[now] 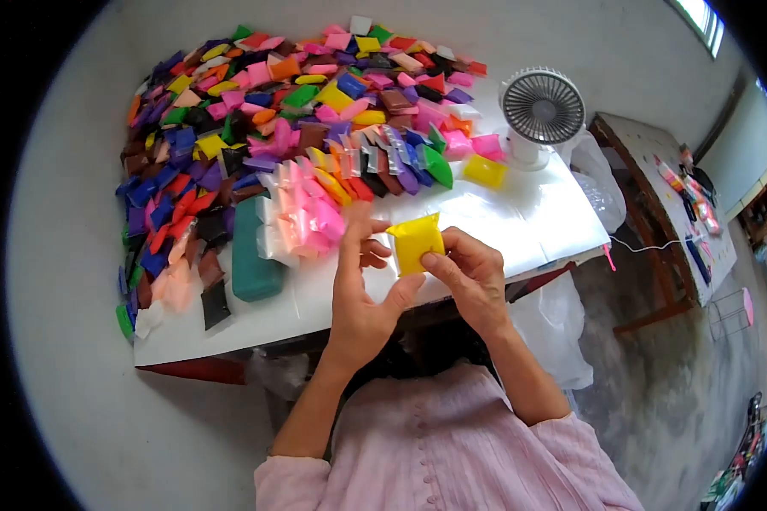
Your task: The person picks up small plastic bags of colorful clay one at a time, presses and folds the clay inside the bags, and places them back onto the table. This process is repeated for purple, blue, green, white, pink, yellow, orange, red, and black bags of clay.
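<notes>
A small, puffy yellow packet (413, 238) is held up over the front of the table, pinched between the thumb and fingers of my right hand (473, 277). My left hand (360, 294) is at the packet's left side, fingers raised and spread, with its thumb right by the lower edge. Just beyond my left hand, a row of packets (302, 226) in pink, peach and other colours stands close together. To the left of that row is a teal block (254, 264). Another yellow packet (485, 172) lies by itself on the white table (533, 213).
A large heap of colourful packets (230, 111) covers the table's back and left. A white fan (543, 106) stands at the back right. Clear plastic bags (554, 328) hang below the right edge. Farther right is a second table (656, 204) with items on it.
</notes>
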{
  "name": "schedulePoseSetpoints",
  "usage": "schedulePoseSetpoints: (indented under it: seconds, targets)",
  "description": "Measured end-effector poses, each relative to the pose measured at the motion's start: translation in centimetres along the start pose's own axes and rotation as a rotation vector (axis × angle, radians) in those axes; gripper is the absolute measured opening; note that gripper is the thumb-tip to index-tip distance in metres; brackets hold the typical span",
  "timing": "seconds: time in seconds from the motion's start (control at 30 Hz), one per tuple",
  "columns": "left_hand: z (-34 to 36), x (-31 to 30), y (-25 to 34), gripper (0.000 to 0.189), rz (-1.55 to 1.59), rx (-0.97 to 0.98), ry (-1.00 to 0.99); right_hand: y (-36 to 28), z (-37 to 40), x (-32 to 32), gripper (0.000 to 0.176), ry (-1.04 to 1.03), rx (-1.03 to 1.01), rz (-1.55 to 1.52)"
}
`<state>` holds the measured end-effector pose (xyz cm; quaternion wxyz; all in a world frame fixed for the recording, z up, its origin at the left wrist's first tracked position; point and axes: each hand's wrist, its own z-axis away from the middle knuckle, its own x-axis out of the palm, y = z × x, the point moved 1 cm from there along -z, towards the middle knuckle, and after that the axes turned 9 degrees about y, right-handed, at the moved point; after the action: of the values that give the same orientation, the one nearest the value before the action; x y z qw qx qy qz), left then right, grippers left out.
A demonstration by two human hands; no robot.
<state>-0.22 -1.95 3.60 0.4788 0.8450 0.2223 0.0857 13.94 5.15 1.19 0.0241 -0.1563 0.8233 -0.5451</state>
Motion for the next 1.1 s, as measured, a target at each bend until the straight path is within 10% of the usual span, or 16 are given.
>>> schedulePoseSetpoints:
  seconds: [0.23,0.93,1.1]
  targets:
    - [0.4,3.2,-0.9,0.018,0.372,-0.219,-0.027,0.0,1.7,-2.2,0.015,0.026,0.042,-0.009]
    - [1.9,3.4,-0.4,0.02,0.211,-0.148,-0.095,-1.5,2.4,-3.2,0.012,0.075,-0.015,0.002]
    - [0.9,2.9,1.8,0.023,-0.057,0.173,-0.007,-4.2,2.2,-3.3,0.019,0.063,-0.129,0.16]
